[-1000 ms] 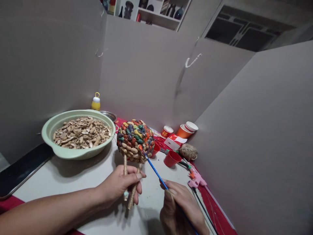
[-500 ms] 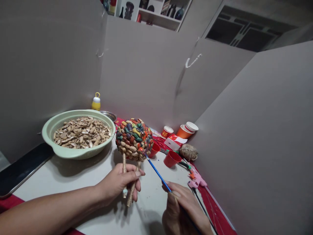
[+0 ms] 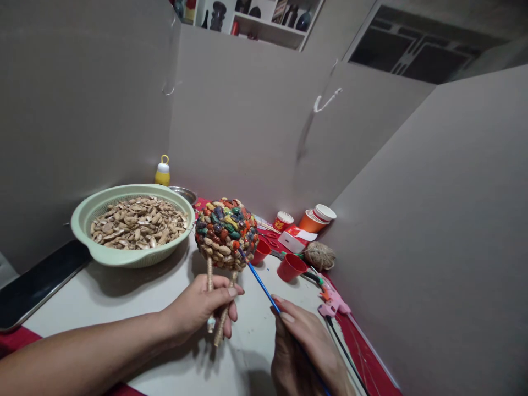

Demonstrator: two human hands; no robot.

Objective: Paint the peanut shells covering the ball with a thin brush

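A round ball covered in peanut shells (image 3: 225, 228) stands on two twine-wrapped legs (image 3: 223, 324). Many shells on its top and right are painted red, green, yellow and dark purple; lower ones are bare tan. My left hand (image 3: 210, 302) is closed around the legs and keeps the ball up above the table. Between the fingertips of my right hand (image 3: 303, 341) is a blue paintbrush (image 3: 264, 286), slanting up to the left. Its bristles touch the shells low on the ball's right half, beside an orange-red one.
At left stands a green colander (image 3: 94, 250) of peanut shells beside a dark phone-like slab (image 3: 41, 286). Red cups (image 3: 292, 268), a twine ball (image 3: 320, 256), a pink glue gun (image 3: 334, 302) with cord and stacked paper cups (image 3: 315, 219) line the right. A yellow bottle (image 3: 163, 173) is behind.
The brush tip has moved a little left and up across the shells, and my right hand has shifted with it. My left hand and the ball stay nearly still.
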